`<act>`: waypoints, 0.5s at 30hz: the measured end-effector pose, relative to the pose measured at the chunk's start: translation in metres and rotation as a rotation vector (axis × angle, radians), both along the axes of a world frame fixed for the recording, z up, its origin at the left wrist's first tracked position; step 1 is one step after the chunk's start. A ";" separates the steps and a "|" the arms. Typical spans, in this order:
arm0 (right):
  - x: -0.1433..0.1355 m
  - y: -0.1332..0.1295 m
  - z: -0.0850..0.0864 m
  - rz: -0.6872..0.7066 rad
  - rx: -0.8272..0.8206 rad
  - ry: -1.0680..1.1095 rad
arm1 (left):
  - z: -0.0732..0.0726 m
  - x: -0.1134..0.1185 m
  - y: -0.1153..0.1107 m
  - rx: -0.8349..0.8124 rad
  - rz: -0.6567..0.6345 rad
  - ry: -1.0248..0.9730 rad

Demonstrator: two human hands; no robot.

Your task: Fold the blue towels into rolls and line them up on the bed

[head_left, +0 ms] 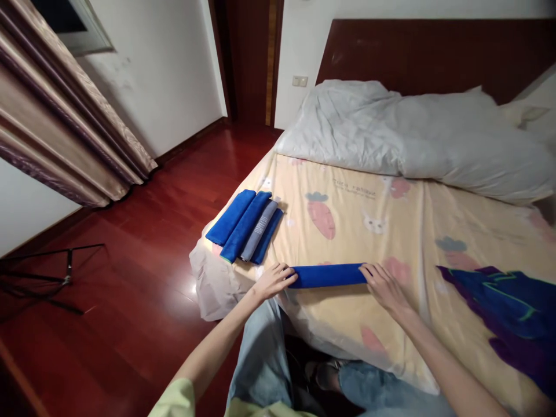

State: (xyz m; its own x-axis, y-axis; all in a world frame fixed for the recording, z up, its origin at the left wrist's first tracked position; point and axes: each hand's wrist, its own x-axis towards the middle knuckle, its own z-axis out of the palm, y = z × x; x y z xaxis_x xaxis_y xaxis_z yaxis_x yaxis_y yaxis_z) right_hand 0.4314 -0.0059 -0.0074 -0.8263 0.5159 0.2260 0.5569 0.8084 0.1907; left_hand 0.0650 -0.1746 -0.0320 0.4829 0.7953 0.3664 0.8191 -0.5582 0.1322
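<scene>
A blue towel (328, 276), folded into a long narrow strip, lies across the near side of the bed. My left hand (275, 280) grips its left end, fingers on top. At the other end, my right hand (384, 285) has its fingers closed on the towel. To the left, near the bed's corner, several folded cloths sit side by side: a wide blue one (231, 218), a blue roll with a green edge (246, 227), a grey one (259, 230) and a narrow blue one (268, 236). Loose blue and purple cloths (508, 307) lie spread out at the right.
The bed's yellow sheet (347, 231) has carrot and rabbit prints. A pale quilt (403, 133) is bunched by the dark headboard (434, 55). On the red wooden floor (143, 278), a black tripod stand (68, 266) stands at the left, below a curtain (65, 116).
</scene>
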 end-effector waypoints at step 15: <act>-0.365 0.117 0.079 0.445 0.057 0.099 | 0.035 -0.172 -0.068 0.352 0.390 -0.123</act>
State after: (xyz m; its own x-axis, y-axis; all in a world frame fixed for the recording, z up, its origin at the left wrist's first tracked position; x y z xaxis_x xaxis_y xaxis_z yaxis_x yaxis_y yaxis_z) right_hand 0.0659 0.1108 0.0718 -0.9376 0.1001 0.3330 0.1758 0.9627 0.2055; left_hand -0.1068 -0.2427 0.0027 0.1128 0.7263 0.6781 0.9649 -0.2431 0.0998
